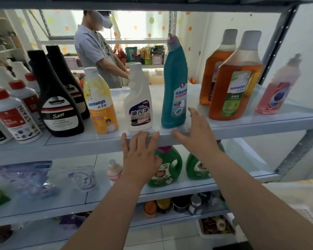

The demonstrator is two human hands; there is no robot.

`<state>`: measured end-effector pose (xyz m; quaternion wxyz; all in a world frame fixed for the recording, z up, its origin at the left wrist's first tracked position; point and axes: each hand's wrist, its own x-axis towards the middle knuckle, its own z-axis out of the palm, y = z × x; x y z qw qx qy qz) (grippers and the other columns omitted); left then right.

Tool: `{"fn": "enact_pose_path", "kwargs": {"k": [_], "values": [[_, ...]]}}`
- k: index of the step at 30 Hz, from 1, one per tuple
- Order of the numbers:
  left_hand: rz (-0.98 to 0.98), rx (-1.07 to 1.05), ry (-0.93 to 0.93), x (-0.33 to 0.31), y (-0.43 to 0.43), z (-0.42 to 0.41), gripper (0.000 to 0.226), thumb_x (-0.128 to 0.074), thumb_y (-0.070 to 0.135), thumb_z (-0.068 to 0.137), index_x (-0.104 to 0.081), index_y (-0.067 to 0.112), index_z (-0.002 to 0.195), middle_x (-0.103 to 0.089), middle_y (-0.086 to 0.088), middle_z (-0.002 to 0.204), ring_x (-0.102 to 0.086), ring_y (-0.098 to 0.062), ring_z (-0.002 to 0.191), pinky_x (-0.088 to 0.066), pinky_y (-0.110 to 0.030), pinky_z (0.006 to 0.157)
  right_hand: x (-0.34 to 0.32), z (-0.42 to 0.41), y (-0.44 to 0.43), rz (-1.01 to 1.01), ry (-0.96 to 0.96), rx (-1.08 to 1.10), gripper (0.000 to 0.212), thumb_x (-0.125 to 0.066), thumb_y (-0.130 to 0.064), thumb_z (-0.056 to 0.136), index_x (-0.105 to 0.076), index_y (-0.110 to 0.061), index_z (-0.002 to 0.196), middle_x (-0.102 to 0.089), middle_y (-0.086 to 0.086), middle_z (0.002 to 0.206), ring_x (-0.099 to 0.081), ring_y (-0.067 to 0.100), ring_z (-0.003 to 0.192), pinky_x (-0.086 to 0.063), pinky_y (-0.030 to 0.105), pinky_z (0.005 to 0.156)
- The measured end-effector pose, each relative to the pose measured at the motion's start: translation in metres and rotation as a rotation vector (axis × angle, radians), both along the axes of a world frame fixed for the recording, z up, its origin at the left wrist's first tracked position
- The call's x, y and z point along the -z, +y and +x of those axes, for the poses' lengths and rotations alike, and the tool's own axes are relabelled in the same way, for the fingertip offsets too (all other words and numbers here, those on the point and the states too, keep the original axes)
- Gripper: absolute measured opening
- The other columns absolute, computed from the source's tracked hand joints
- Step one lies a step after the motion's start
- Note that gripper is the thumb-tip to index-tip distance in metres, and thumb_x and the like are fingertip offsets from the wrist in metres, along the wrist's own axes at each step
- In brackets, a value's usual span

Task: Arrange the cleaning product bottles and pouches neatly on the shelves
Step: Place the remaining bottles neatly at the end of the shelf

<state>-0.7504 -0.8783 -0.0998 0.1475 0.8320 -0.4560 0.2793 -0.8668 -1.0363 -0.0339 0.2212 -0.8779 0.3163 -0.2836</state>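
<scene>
Both hands are raised before the front edge of the upper shelf (242,128), and nothing is held in either. The left hand (140,156) is spread flat, its fingertips (156,135) laid at the shelf's front edge below the white spray-refill bottle (139,105). The right hand (195,130) is opened wide, just beside the base of the teal toilet-cleaner bottle (173,87), which stands upright near the front edge. Green detergent jugs (165,168) are seen on the lower shelf (242,180), behind the hands.
</scene>
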Motion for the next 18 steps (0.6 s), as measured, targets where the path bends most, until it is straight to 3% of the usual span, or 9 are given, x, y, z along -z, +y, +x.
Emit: {"fn": "enact_pose_path", "kwargs": {"k": [2,7,9,11,14,18], "values": [[-0.016,0.013,-0.014,0.0,0.002,-0.001,0.079,-0.071,0.032,0.068,-0.05,0.02,0.143,-0.05,-0.011,0.13,-0.041,-0.032,0.125,-0.018,-0.068,0.117,0.007,-0.015,-0.002,-0.054,0.051,-0.007,0.08,-0.067,-0.047,0.093,-0.025,-0.023,0.157,-0.038,0.003,0.156,-0.034,0.022,0.144,-0.031,0.041,0.119],[-0.032,0.021,0.023,0.002,0.004,-0.008,0.074,-0.066,0.031,0.074,-0.05,0.014,0.144,-0.047,-0.013,0.136,-0.041,-0.034,0.131,-0.014,-0.065,0.119,0.023,-0.063,-0.027,-0.268,0.122,-0.034,0.051,-0.064,-0.043,0.093,-0.054,-0.021,0.138,-0.056,-0.003,0.134,-0.049,0.018,0.126,-0.039,0.038,0.112],[-0.041,0.033,0.026,-0.001,0.001,-0.013,0.066,-0.056,0.032,0.079,-0.052,0.011,0.141,-0.048,-0.017,0.135,-0.044,-0.039,0.13,-0.019,-0.064,0.119,0.023,-0.086,-0.046,-0.316,0.126,-0.048,0.046,-0.066,-0.038,0.091,-0.061,-0.019,0.132,-0.06,-0.003,0.131,-0.053,0.019,0.124,-0.04,0.039,0.111],[-0.025,0.106,0.039,-0.01,-0.008,-0.024,0.059,-0.051,0.031,0.081,-0.055,0.009,0.137,-0.053,-0.017,0.13,-0.046,-0.039,0.125,-0.032,-0.063,0.114,0.022,-0.107,-0.069,-0.342,0.117,-0.013,0.044,-0.067,-0.036,0.089,-0.066,-0.018,0.128,-0.064,-0.001,0.127,-0.056,0.021,0.119,-0.043,0.041,0.109],[0.047,0.333,0.085,-0.021,-0.037,-0.056,0.053,-0.05,0.029,0.084,-0.058,0.013,0.134,-0.058,-0.009,0.126,-0.052,-0.029,0.12,-0.052,-0.05,0.097,0.018,-0.128,-0.111,-0.346,0.096,0.04,0.034,-0.068,-0.033,0.089,-0.071,-0.017,0.12,-0.069,0.003,0.117,-0.06,0.025,0.111,-0.047,0.043,0.101],[-0.026,0.423,0.359,-0.044,-0.092,-0.101,0.055,-0.056,0.035,0.092,-0.044,0.035,0.145,-0.043,0.014,0.135,-0.04,-0.001,0.12,-0.044,-0.024,0.098,0.011,-0.135,-0.159,-0.331,0.102,0.065,0.021,-0.06,-0.031,0.096,-0.073,-0.016,0.104,-0.068,0.003,0.103,-0.06,0.025,0.096,-0.049,0.039,0.085]]}}
